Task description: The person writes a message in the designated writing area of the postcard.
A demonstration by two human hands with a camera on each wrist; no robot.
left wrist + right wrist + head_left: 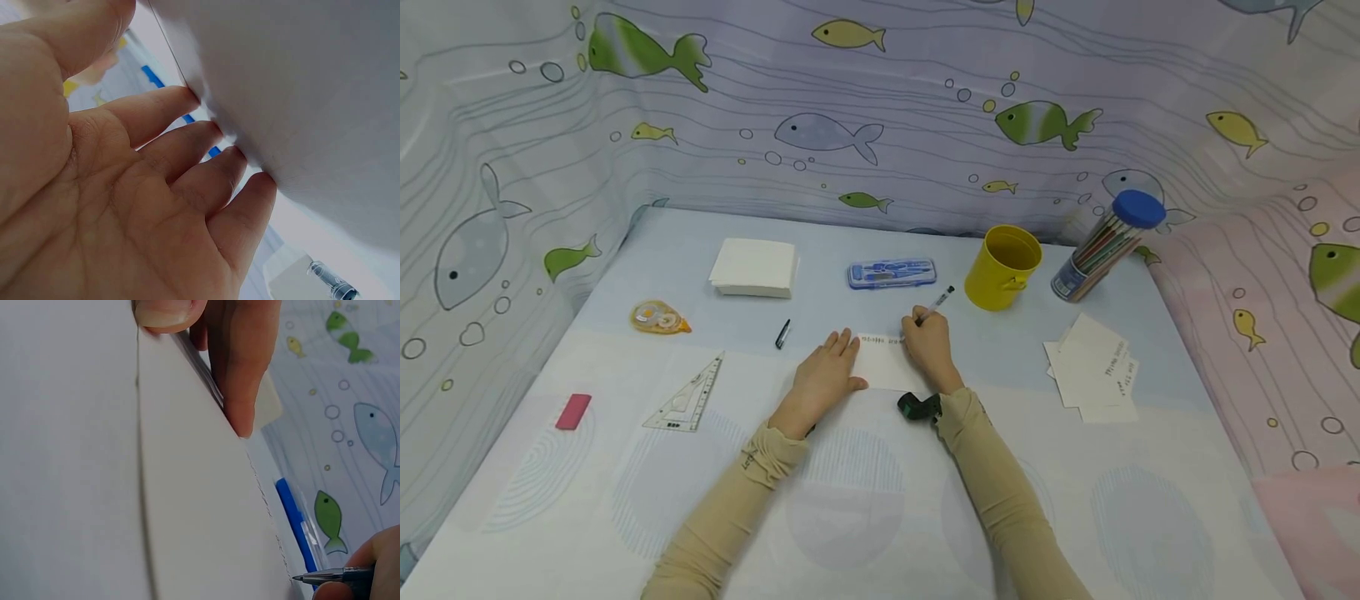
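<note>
The table (1075, 517) bore a white card (886, 367) between both hands; the left hand (824, 377) lay flat, fingers straight on the card's left edge, seemingly pinning it so it would not slide; the right hand (929, 346) pinched a pen (937, 303) with its tip at the card's far edge, where a written line ran. Beyond the right hand stood a yellow cup (1002, 267); a loose pile of cards (1093, 371) lay to its right; a pen cap (782, 333) lay beyond the left hand; nothing blocked either hand.
</note>
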